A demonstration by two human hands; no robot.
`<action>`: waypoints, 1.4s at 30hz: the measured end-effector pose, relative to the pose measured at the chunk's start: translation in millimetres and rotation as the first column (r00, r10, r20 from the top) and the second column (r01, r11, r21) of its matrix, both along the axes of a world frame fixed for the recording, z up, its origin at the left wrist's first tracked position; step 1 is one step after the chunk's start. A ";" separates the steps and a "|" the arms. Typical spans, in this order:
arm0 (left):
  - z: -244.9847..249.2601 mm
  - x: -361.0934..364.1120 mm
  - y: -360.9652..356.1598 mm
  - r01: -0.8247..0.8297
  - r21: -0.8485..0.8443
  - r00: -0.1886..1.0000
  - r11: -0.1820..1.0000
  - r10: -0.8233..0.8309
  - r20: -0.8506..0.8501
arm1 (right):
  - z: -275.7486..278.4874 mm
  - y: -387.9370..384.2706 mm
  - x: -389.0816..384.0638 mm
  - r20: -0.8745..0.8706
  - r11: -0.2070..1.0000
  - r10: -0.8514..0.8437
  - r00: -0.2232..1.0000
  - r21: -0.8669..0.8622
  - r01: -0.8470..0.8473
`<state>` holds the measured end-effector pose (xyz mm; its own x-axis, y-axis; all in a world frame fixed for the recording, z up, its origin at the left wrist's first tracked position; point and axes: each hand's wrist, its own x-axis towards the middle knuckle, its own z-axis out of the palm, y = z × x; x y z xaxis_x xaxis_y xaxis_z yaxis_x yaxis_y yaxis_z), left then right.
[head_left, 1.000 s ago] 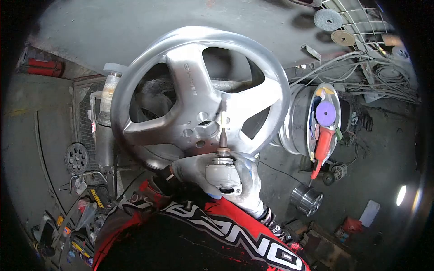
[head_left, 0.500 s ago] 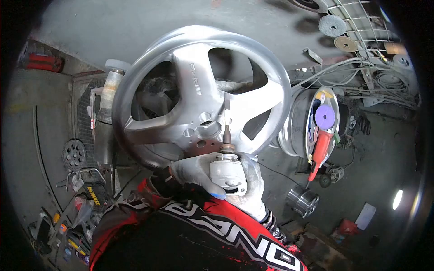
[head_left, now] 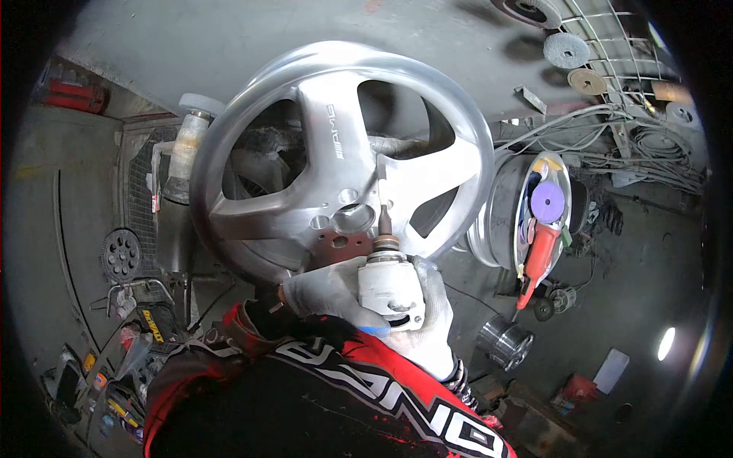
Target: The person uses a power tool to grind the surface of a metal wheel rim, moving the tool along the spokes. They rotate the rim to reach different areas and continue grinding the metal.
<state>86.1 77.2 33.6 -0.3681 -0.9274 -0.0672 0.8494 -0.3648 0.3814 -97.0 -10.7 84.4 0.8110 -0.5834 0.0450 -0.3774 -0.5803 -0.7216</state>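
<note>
One silver alloy wheel stands upright in the middle of the scene, face toward the person, with three broad spokes in plain sight and four small holes visible around its hub. Two gloved hands clench one white-bodied grinder just below the hub: the left hand wraps the body from the left and the right hand cups it from the right and beneath. The grinder's single slim bit points up, its tip touching the inner end of the right-hand spoke beside the hub. To the right a second wheel stands edge-on, with one purple disc and one red-handled tool on it. Two round abrasive discs hang at far right, and one pale bottle stands left of the wheel.
</note>
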 end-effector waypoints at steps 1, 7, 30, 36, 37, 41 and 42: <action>1.2 -0.5 -1.8 -0.001 -0.004 1.000 1.000 0.001 -0.016 | -2.1 1.2 -2.0 0.004 0.999 -0.040 0.999 0.003 0.040; -13.2 -13.5 -12.0 -0.116 -0.221 0.951 0.968 0.173 0.256 | 18.0 2.1 3.9 -0.042 0.993 -0.111 0.993 0.044 0.112; 4.3 -7.8 -8.9 -0.041 -0.036 0.975 0.999 0.048 0.216 | -5.4 -6.7 -14.9 -0.040 0.989 -0.033 0.999 0.146 0.038; -3.9 -20.3 -27.9 -0.014 -0.078 0.966 0.997 0.034 0.257 | -11.0 -16.6 -36.5 -0.073 0.993 -0.071 0.995 0.086 0.077; -6.5 -22.5 -29.6 -0.012 -0.120 0.948 0.993 0.049 0.315 | -7.5 -19.6 -35.0 -0.071 0.998 -0.052 0.996 0.040 0.055; -17.6 -27.8 -20.1 -0.070 0.018 0.985 0.997 0.066 0.160 | -12.2 -18.9 -29.7 0.006 1.000 0.009 1.000 0.007 -0.009; -17.3 -23.6 -20.5 -0.020 -0.016 0.992 1.000 0.022 0.124 | -12.9 -17.6 -27.5 0.009 1.000 0.009 1.000 0.007 -0.009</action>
<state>62.4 56.7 16.3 -0.3379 -0.9361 -0.0975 0.8026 -0.3407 0.4898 -124.5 -28.2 71.5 0.8159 -0.5762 0.0484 -0.3656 -0.5789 -0.7288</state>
